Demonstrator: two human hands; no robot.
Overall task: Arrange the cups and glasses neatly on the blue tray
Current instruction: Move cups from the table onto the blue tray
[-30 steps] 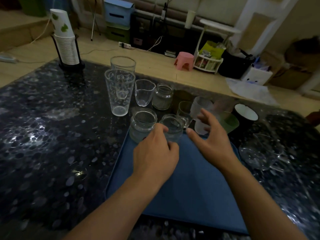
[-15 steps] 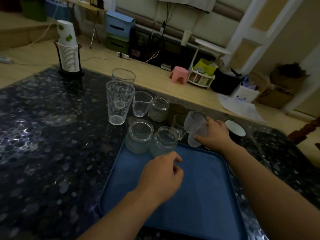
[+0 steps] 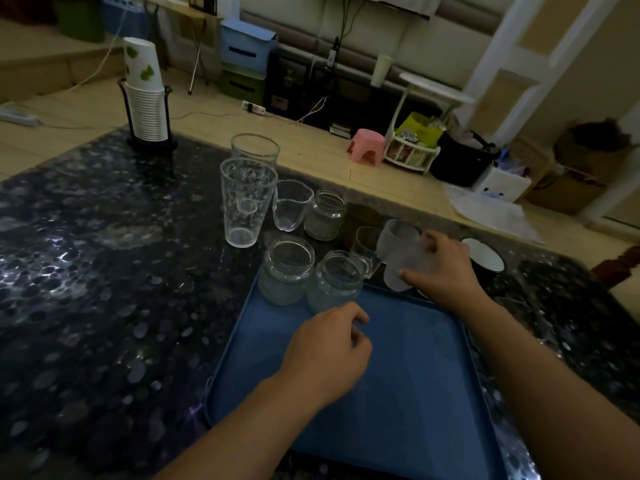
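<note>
The blue tray (image 3: 408, 382) lies on the dark speckled table. Two glass jars (image 3: 286, 268) (image 3: 337, 280) stand side by side at its far left corner. My right hand (image 3: 441, 271) grips a frosted cup (image 3: 398, 252), tilted, just beyond the tray's far edge. My left hand (image 3: 329, 355) hovers over the tray with its fingers loosely curled and nothing in it. Off the tray stand two tall glasses (image 3: 247, 202) (image 3: 255, 152), a small clear cup (image 3: 290, 206), a third jar (image 3: 327, 216) and a small glass (image 3: 365, 245).
A rack of stacked paper cups (image 3: 147, 98) stands at the table's far left. A dark mug with a white inside (image 3: 485, 258) sits right of my right hand. Clear glassware (image 3: 519, 310) lies at the right of the tray. The table's far edge runs behind the glasses.
My right hand reached forward and closed on the frosted cup, then tilted it. My left hand let go of the second jar and drew back over the tray.
</note>
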